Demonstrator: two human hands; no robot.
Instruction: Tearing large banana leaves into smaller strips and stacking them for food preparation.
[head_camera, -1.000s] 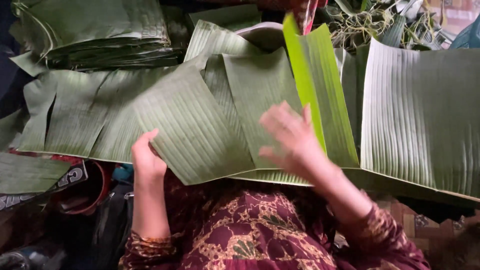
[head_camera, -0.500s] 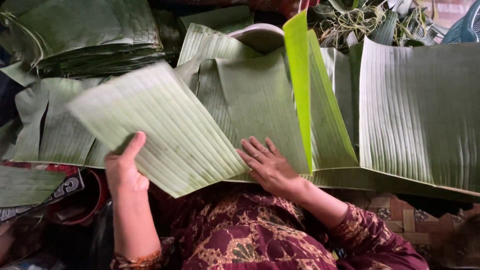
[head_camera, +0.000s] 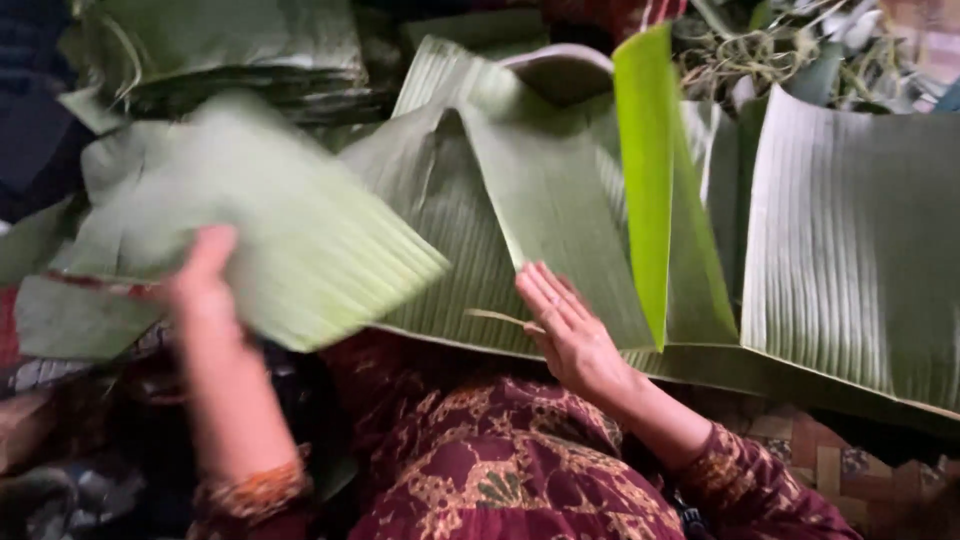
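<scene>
My left hand grips the near edge of a cut banana leaf piece, which is lifted and blurred over the left side. My right hand lies flat, fingers together, on the near edge of another banana leaf spread over my lap. A bright green leaf strip stands up on edge just right of that hand. My patterned maroon clothing fills the bottom centre.
A stack of folded banana leaves sits at the back left. A wide ribbed leaf lies at the right. Flat leaves lie under the lifted piece. Leaf scraps and stems pile at the back right.
My left hand has carried the leaf piece off the lap pile toward the left. My right hand has slid down and stays pressed on the leaf beneath.
</scene>
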